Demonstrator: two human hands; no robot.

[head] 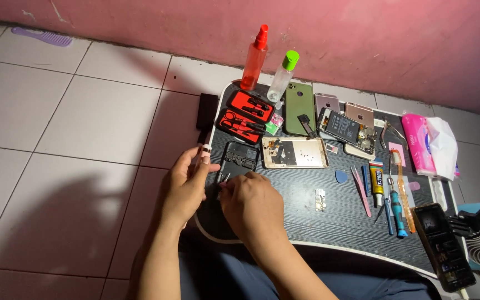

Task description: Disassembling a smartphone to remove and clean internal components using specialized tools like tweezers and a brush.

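Slippage looks like the main risk here: the black phone frame (pixel 239 158) lies at the near left corner of the worktop (pixel 306 222), close to its rounded edge, so a push from either hand could slide it off onto the tiled floor (pixel 84 122). The small tool (pixel 223 179) could also skid across the frame and scratch it, since the light is dim and the hands throw shadow over the spot. Loose parts add to this; the small metal piece (pixel 320 200) just right of the hands could be knocked away by a wrist.

The left hand (pixel 187 183) stands at the frame's left edge, fingers curled, thumb and forefinger pinching its side near a white band on the finger. The right hand (pixel 251 205) sits just below the frame, fingers pressed together on the small tool, whose tip touches the frame's lower left corner. What kind of tool it is cannot be told.

Beyond the frame lie a gold phone back (pixel 295 153), an open red tool case (pixel 245 116), and a green phone case (pixel 299 108).
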